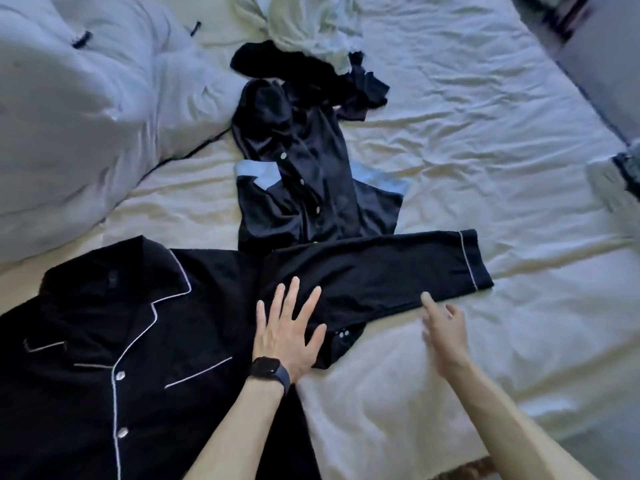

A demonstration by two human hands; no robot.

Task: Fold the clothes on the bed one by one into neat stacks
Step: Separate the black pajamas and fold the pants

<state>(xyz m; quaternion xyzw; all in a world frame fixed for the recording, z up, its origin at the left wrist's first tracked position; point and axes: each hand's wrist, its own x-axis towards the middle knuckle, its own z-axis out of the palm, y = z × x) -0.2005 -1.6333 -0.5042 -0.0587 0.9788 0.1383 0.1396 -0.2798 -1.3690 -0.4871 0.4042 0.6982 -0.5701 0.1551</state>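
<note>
The black pyjama shirt [104,341], piped in white, lies front-up and buttoned at the near left of the bed [485,133], collar toward the duvet. Its one visible sleeve [381,271] extends flat to the right, with the cuff [474,261] at the far end. The left hand [287,334], which wears a dark watch [268,370] at the wrist, lies palm-down with fingers spread on the shirt where the sleeve joins the body. The right hand [445,327] is blurred, with fingers extended and holding nothing, at the sleeve's lower edge; contact with the cloth cannot be confirmed. The hands are apart. Directly beyond the sleeve lies a crumpled dark satin shirt [298,161] with pale blue cuffs, its near hem touching or just under the sleeve's far edge. Beyond that is a heap of black garments [311,71], then a pale bunched garment [298,26] at the far edge of view. A bulky white duvet [86,116] occupies the far left and lies close to the pyjama collar. Bare wrinkled sheet extends to the right of the sleeve and the satin shirt, and between the sleeve and the near edge of the bed. The bed's right edge runs diagonally at the far right, with blurred dark objects beyond it.
</note>
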